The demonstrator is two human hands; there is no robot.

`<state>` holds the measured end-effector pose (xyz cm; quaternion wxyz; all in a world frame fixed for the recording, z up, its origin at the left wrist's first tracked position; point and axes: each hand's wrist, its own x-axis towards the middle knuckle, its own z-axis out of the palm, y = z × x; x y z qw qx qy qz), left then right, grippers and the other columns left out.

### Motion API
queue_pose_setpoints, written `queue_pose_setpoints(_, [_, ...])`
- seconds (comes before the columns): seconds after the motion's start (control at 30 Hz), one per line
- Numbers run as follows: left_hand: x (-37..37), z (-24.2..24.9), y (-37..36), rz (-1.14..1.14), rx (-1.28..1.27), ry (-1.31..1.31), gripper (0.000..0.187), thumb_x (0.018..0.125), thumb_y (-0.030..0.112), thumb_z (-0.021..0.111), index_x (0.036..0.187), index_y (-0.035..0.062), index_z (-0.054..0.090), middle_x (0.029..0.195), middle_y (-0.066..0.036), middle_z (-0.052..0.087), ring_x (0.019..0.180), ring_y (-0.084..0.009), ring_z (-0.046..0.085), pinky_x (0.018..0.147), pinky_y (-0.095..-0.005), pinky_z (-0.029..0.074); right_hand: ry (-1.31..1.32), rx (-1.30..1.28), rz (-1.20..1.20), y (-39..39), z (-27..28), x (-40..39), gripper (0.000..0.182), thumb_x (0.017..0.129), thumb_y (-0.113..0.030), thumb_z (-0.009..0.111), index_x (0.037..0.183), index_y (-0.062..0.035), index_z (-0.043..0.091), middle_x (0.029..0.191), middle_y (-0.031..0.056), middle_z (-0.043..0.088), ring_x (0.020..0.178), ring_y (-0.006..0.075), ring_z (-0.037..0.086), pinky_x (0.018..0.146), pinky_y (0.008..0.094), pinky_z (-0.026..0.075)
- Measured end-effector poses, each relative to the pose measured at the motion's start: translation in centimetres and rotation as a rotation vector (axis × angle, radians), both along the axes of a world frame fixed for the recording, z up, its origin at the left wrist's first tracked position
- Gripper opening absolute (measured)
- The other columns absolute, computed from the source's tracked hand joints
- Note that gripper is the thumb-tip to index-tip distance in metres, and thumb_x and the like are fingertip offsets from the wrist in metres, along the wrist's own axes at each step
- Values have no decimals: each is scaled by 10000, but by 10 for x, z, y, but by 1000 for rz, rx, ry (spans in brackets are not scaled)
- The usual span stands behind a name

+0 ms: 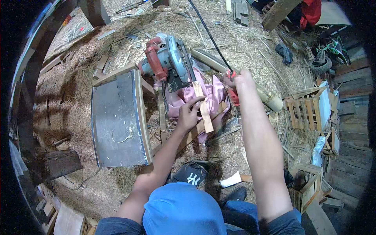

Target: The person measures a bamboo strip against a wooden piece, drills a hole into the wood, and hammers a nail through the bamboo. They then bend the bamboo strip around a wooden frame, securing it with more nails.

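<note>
My left hand [189, 116] grips a short, pale wooden strip [206, 116] from its left side, with the index finger laid across the top. The strip lies over a crumpled pink cloth [219, 88], its far end beside the circular saw's edge. That circular saw [172, 58] has a red handle and lies on its side. My right hand [236, 79] is closed around a red corded power tool [234, 97], mostly hidden by the hand and forearm. Its black cable [209, 33] runs up and away. Which kind of tool it is, I cannot make out.
Left of the saw stands a wood-framed box with a dark panel [117, 117]. A log [270, 98] lies beyond my right hand. Slatted wooden frames [307, 109] stand at right. A black cap [190, 172] lies near my feet. Wood shavings cover the ground [70, 105].
</note>
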<state>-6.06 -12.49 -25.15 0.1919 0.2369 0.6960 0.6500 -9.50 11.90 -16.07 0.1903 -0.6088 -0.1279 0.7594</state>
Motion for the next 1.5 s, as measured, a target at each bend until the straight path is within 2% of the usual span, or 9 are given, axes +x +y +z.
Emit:
queue_pose_setpoints(0.13, [0, -4, 0, -127, 207, -558, 378, 989, 15, 501, 1361, 51, 558, 1085, -114, 663, 871, -169, 685, 741, -267, 564, 7, 334, 254, 17, 7, 37, 254, 964, -244, 480, 920, 3, 513, 699, 124, 570, 558, 255, 566, 486, 384, 495])
queue_pose_setpoints(0.33, [1, -5, 15, -43, 128, -465, 360, 905, -46, 630, 1261, -2, 600, 1024, -95, 677, 791, -144, 671, 688, -274, 561, 528, -139, 399, 61, 36, 86, 416, 915, -367, 562, 1095, 7, 533, 739, 86, 573, 588, 182, 552, 515, 332, 524])
queue_pose_setpoints(0.43, [-1, -16, 25, -26, 72, -402, 289, 901, -35, 646, 1188, -4, 637, 935, -70, 692, 760, -117, 655, 646, -255, 534, 544, -39, 373, 39, 73, 112, 395, 887, -303, 623, 1075, 33, 536, 788, 125, 611, 545, 110, 558, 458, 223, 527])
queue_pose_setpoints(0.57, [2, -27, 36, -67, 124, -415, 249, 890, -32, 661, 1136, 5, 660, 857, -38, 703, 719, -89, 631, 590, -245, 497, 474, 199, 565, 35, 96, 143, 517, 835, -169, 523, 1253, 127, 458, 995, 183, 599, 648, 146, 541, 592, 270, 526])
queue_pose_setpoints(0.77, [5, -14, 45, -16, 36, -265, 197, 890, -4, 681, 1084, 28, 677, 857, -52, 706, 689, -96, 600, 614, -251, 476, 339, 375, 549, 58, 95, 155, 400, 808, -167, 523, 1121, 81, 537, 803, 105, 627, 499, 139, 507, 446, 255, 482])
queue_pose_setpoints(1.03, [-8, -16, 62, 184, -12, 268, 221, 782, 67, 797, 995, 39, 745, 836, -103, 684, 751, -201, 627, 659, -331, 488, 14, 673, 1075, 61, 159, 157, 348, 928, -316, 663, 1063, 3, 626, 672, 13, 609, 426, 73, 462, 396, 247, 408])
queue_pose_setpoints(1.23, [-16, -33, 50, 338, -81, 295, 254, 780, 35, 785, 1021, 17, 709, 870, -104, 688, 782, -196, 638, 642, -332, 496, 5, 916, 1500, 52, 224, 138, 320, 933, -256, 642, 1100, 16, 618, 750, 43, 668, 421, 64, 484, 396, 218, 410])
queue_pose_setpoints(1.4, [-29, -32, 36, 319, -49, 506, 270, 784, 44, 780, 1037, 1, 697, 873, -131, 692, 761, -226, 661, 686, -345, 521, 59, 945, 1515, 33, 255, 121, 459, 953, -246, 586, 1306, 24, 473, 920, 129, 686, 380, 42, 454, 327, 173, 369])
queue_pose_setpoints(1.5, [-31, -41, 34, 230, -40, 364, 272, 778, 30, 763, 1039, -14, 701, 897, -156, 705, 803, -238, 690, 723, -349, 532, 61, 988, 1576, 25, 265, 112, 436, 958, -297, 590, 1220, 47, 538, 939, 140, 708, 384, 52, 463, 336, 194, 381])
